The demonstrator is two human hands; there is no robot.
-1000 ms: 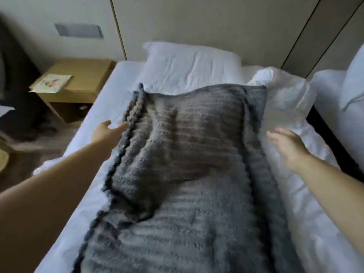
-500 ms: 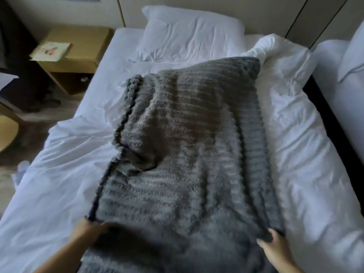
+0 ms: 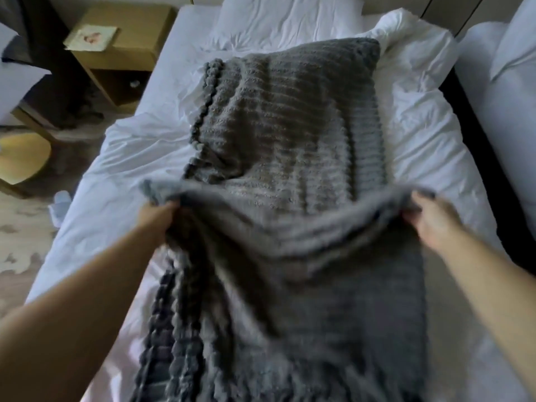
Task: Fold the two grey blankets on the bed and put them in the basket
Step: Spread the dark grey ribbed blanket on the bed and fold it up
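My left hand (image 3: pixel 158 217) and right hand (image 3: pixel 432 220) each pinch the blanket (image 3: pixel 290 134) lying along the bed (image 3: pixel 139 146), lifting its near end mid-fold; basket unseen, nothing stowed yet.

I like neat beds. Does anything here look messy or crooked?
Yes. The white sheet is crumpled all over, and the grey blanket lies rumpled, its bobbled left edge wavy. Both hands hold its near end, lifted mid-fold. Nothing looks torn or spilled.
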